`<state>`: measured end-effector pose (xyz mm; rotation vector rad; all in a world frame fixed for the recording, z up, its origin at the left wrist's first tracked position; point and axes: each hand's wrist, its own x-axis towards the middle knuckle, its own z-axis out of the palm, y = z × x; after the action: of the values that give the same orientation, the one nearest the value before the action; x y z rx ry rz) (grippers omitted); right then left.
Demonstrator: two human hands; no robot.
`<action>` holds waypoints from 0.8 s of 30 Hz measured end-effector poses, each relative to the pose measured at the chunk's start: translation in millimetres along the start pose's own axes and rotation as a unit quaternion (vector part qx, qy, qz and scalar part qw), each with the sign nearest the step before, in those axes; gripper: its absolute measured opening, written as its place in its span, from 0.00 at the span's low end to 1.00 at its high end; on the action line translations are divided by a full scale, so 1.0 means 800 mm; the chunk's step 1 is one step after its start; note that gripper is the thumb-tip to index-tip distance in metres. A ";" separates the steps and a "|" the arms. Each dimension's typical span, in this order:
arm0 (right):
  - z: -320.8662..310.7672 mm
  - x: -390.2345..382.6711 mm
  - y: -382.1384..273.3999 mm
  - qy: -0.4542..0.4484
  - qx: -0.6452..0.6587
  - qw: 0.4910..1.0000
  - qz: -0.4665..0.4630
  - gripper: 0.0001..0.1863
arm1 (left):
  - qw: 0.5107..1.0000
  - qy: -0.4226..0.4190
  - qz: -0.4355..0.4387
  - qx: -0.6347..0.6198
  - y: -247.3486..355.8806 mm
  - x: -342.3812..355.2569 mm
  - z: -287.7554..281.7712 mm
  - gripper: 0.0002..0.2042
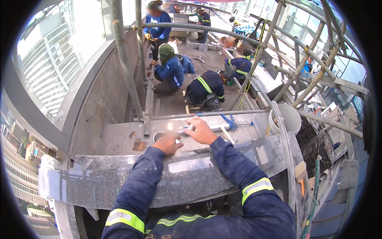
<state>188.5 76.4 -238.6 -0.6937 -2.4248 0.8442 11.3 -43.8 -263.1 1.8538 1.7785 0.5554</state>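
Observation:
A caulking gun with a white tube (218, 128) and blue metal parts (229, 122) lies on the pale ledge ahead of me. At the tube's front end my right hand (202, 130) is closed, its fingers and thumb pinching around the nozzle. My left hand (168, 144) is bent just left of it, with a small white piece (178, 142) at its fingertips; what kind of piece is too small to tell. Behind the left hand stands a round, open-topped ring or cup (158, 136), partly covered by that hand.
A grey stone slab (119, 187) lies under my forearms. Scaffold pipes (126, 59) rise ahead, and a white bucket (285, 119) stands right. Several co-workers, one in a green head cover (166, 49), work beyond the ledge. A brush (301, 179) is at lower right. Left lies a drop past the wall.

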 end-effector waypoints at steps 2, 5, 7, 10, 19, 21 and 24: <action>0.001 0.000 -0.001 0.008 -0.012 1.000 -0.021 0.26 | 1.000 0.003 0.002 0.000 -0.003 -0.003 0.001 0.20; -0.002 0.004 -0.005 -0.002 0.008 1.000 -0.007 0.26 | 1.000 0.023 0.019 0.004 -0.003 -0.003 -0.003 0.20; 0.002 -0.005 -0.005 -0.011 0.018 1.000 0.010 0.26 | 0.999 0.022 0.025 0.008 -0.001 -0.008 0.004 0.20; -0.001 -0.004 -0.007 -0.015 0.020 1.000 0.010 0.25 | 0.999 0.016 0.027 0.015 -0.010 0.002 0.007 0.20; 0.000 -0.003 0.000 -0.017 0.000 1.000 -0.018 0.25 | 1.000 -0.018 -0.006 -0.005 0.006 0.001 -0.004 0.20; -0.003 -0.003 -0.008 -0.027 -0.009 0.999 -0.015 0.25 | 1.000 -0.017 -0.005 -0.009 0.004 0.001 -0.004 0.20; -0.002 -0.002 -0.003 -0.021 -0.016 1.000 -0.014 0.25 | 1.000 -0.023 -0.008 -0.005 0.009 0.001 -0.009 0.20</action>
<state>189.8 74.2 -236.1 -0.6577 -2.4846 0.8170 13.1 -42.5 -253.2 1.8309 1.7555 0.5097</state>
